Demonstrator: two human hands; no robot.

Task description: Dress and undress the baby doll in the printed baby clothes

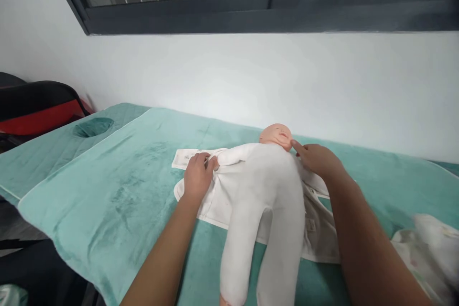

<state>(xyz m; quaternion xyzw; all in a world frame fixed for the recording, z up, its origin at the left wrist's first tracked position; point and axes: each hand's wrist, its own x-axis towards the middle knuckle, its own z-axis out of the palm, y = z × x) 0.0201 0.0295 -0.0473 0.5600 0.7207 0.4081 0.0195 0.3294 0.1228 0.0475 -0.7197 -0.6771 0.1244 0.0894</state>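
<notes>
A baby doll (267,191) with a white cloth body and a pink plastic head lies on its back on a white garment (210,201) spread over the teal towel (118,191). My left hand (197,176) is closed around the doll's arm and the garment's sleeve at the left. On the other side, my right hand (315,158) rests at the doll's shoulder beside the neck, its fingers bent onto the cloth there.
The teal towel covers a massage table (53,143) with a face hole (92,127) at the left. A white wall and a dark window frame stand behind. Patterned pale cloth (426,248) lies at the right edge. A black and red chair (36,105) sits at far left.
</notes>
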